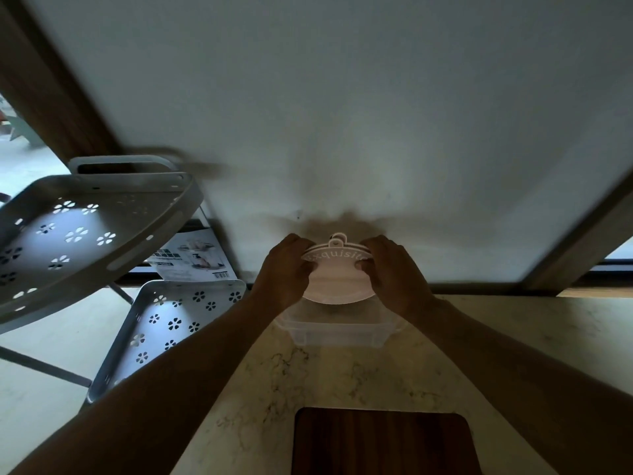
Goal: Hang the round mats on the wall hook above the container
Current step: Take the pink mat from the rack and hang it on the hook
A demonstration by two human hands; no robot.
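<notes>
Pale pink round mats [334, 281], stacked, with raised lettering along the top rim and a small hanging loop [337, 238] at the top, are held up against the white wall. My left hand [286, 269] grips the stack's left edge and my right hand [394, 272] grips its right edge. Directly below them stands a clear plastic container [334, 332] on the marble counter, against the wall. A small dark spot [298, 214] marks the wall up and left of the loop; I cannot tell whether it is the hook.
A grey perforated tiered rack [89, 231] stands at the left, its lower shelf [171, 323] close to my left forearm. A printed cardboard sheet [195, 257] leans behind it. A dark wooden board [380, 440] lies on the marble counter [513, 337] near me. A wooden frame [582, 241] borders the wall at right.
</notes>
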